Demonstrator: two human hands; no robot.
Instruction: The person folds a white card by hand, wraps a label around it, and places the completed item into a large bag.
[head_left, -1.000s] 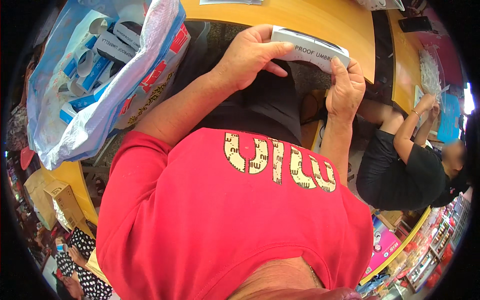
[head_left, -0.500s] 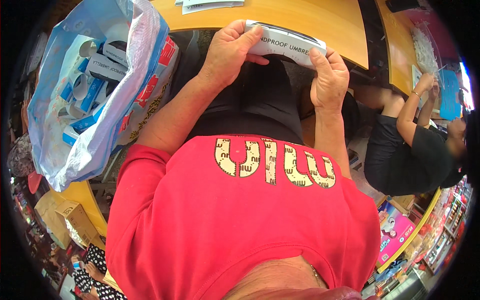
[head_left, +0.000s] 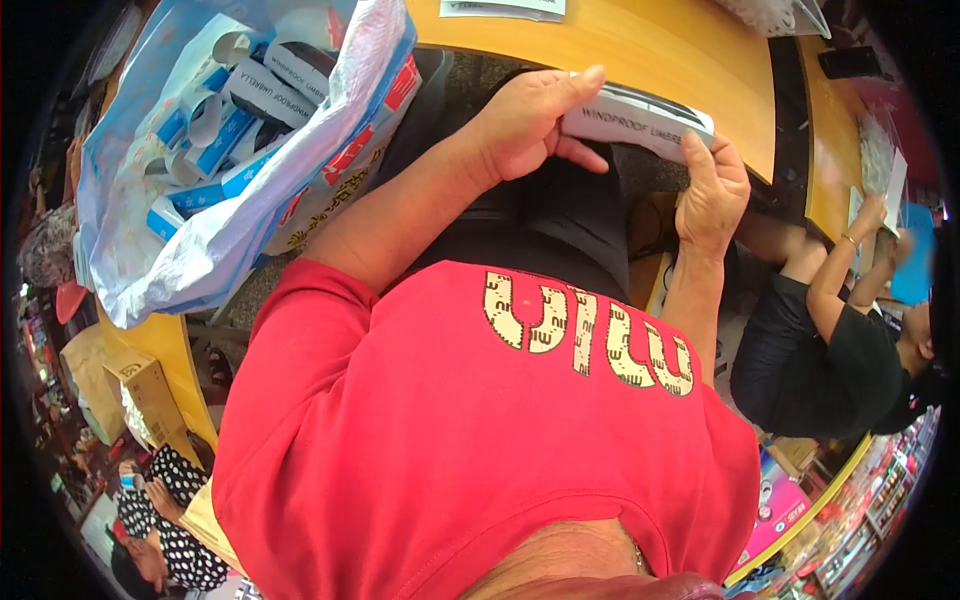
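A white card sleeve (head_left: pixel 640 122) with a black band and printed lettering is held level above my lap, near the table's front edge. My right hand (head_left: pixel 712 195) pinches its right end, thumb on the front face. At the left end, my left hand (head_left: pixel 530 122) has its thumb raised off the card and its fingers spread. The card's left end lies against or beside that hand; whether the fingers behind touch it I cannot tell. To the left stands a large white-and-blue woven bag (head_left: pixel 215 285) of curled card sleeves (head_left: pixel 268 92) in white, black and blue.
The yellow wooden table (head_left: pixel 600 45) lies ahead, with a stack of flat cards (head_left: pixel 503 8) at its far side. On the right a person in black (head_left: pixel 850 350) sits handling a white sheet. Another person in dotted clothing (head_left: pixel 180 510) is at lower left, beside a cardboard box (head_left: pixel 143 392).
My left thumb has lifted off the card and the left fingers have spread. The right hand keeps its pinch. The whole view has shifted, with the bag and table appearing farther right.
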